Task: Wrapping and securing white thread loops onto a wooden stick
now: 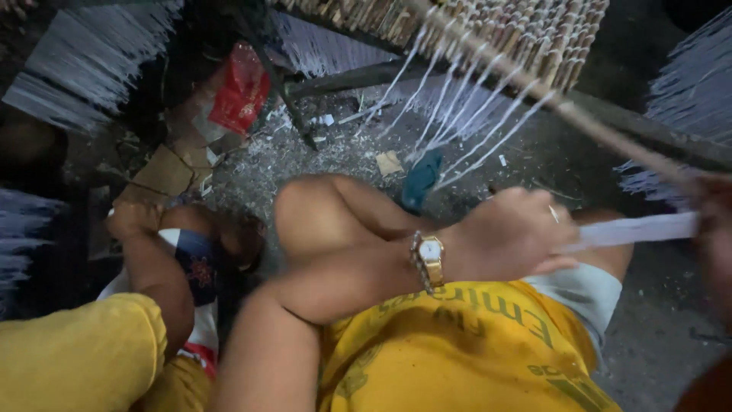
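Observation:
My left hand, with a gold watch on its wrist, is closed around one end of a flat white bundle of thin sticks above my knee. My right hand is blurred at the right edge, where the bundle's other end meets it. A long wooden rod with thin white strands hanging from it also runs down to that hand. Its grip is not clear. I wear a yellow shirt.
A rack of wooden sticks stands at the top. Fans of white strands hang at top left and at the right. Another person's arm in a yellow sleeve is at lower left. A red bag and scraps lie on the grey floor.

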